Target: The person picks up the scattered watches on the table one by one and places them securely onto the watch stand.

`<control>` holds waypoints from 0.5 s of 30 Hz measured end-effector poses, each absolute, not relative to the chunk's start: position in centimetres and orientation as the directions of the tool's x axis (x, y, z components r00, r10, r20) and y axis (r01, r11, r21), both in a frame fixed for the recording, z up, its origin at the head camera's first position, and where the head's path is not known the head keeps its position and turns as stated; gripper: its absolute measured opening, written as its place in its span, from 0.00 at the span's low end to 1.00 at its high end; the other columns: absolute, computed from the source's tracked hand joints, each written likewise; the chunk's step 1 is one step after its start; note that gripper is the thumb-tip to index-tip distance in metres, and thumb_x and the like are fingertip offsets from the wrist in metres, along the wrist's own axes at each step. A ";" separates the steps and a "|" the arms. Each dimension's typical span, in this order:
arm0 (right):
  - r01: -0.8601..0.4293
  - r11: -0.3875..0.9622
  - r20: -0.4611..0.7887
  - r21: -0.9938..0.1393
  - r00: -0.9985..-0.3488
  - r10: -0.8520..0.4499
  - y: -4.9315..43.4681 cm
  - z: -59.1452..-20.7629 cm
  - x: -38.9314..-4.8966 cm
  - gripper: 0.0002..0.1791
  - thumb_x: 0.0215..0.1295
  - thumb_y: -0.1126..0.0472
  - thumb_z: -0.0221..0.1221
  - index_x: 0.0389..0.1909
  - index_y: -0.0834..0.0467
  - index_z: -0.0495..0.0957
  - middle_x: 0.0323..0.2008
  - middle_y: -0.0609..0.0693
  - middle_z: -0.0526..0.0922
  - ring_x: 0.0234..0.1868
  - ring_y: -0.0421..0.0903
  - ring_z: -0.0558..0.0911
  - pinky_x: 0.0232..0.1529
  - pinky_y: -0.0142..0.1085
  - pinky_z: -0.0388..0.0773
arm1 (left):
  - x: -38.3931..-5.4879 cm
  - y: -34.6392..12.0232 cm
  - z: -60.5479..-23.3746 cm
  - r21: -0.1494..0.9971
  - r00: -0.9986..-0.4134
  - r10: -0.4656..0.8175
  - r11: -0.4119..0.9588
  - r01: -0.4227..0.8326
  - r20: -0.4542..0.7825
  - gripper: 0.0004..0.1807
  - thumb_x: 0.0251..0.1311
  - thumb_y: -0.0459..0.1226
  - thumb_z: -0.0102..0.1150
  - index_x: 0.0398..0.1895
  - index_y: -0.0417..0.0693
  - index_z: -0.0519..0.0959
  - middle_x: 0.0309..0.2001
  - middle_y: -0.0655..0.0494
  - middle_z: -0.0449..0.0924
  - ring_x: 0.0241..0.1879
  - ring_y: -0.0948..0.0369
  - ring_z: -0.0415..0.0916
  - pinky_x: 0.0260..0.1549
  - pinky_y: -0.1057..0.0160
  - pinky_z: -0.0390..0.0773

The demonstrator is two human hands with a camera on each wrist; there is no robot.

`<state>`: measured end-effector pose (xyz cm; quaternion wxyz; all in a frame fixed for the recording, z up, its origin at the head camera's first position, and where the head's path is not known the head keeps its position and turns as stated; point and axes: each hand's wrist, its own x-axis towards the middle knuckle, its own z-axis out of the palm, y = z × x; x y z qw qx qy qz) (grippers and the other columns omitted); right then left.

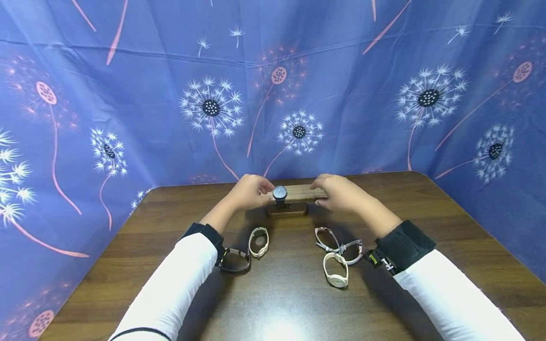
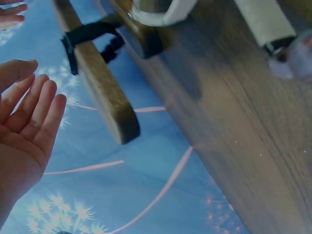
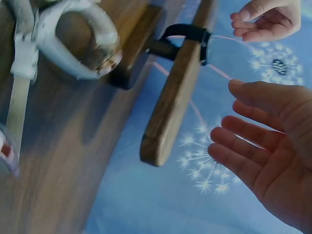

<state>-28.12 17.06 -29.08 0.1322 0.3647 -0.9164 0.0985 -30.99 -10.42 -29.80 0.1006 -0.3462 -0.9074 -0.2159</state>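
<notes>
A wooden watch stand, with a long horizontal bar (image 1: 300,192) over a dark base (image 1: 292,210), stands toward the table's far edge. One dark watch (image 1: 279,192) is looped round the bar, its face toward me; its black strap (image 3: 187,33) also shows in the right wrist view. My left hand (image 1: 252,192) is by the bar's left end, fingers loosely bent. Near the right end, my right hand (image 1: 339,193) has its thumb and fingers spread. In the wrist views, the left palm (image 2: 24,141) and right palm (image 3: 273,146) appear apart from the bar, holding nothing.
Before the stand on the brown table (image 1: 290,293) lie several loose watches. A cream one (image 1: 267,240) and a dark one (image 1: 235,271) are on the left. To the right are a white watch (image 1: 338,282) and pale-strapped watches (image 1: 342,248). Blue dandelion-print cloth (image 1: 264,142) hangs behind.
</notes>
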 end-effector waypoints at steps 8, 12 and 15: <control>-0.714 0.674 0.386 -0.188 -0.685 -0.618 17.4 -29.8 -25.4 0.16 0.53 0.67 0.69 0.44 0.67 0.81 0.40 0.58 0.83 0.38 0.55 0.82 0.43 0.49 0.78 | -27.5 -11.2 -30.1 0.302 -0.682 0.647 0.612 0.731 0.340 0.08 0.55 0.31 0.65 0.37 0.37 0.85 0.33 0.51 0.86 0.32 0.61 0.84 0.34 0.68 0.81; -0.721 0.653 0.373 -0.231 -0.686 -0.625 17.6 -30.6 -24.0 0.14 0.53 0.68 0.69 0.41 0.65 0.82 0.36 0.53 0.84 0.34 0.49 0.81 0.38 0.44 0.79 | -25.3 -11.5 -30.7 0.318 -0.677 0.693 0.602 0.732 0.247 0.08 0.58 0.33 0.65 0.39 0.39 0.85 0.33 0.54 0.86 0.33 0.63 0.83 0.36 0.69 0.81; -0.730 0.623 0.303 -0.282 -0.684 -0.664 17.8 -31.1 -23.1 0.11 0.53 0.70 0.67 0.39 0.63 0.83 0.33 0.50 0.84 0.31 0.44 0.80 0.34 0.37 0.79 | -23.6 -11.7 -31.3 0.344 -0.679 0.707 0.599 0.723 0.198 0.08 0.60 0.35 0.64 0.40 0.42 0.85 0.34 0.57 0.86 0.34 0.65 0.83 0.36 0.68 0.81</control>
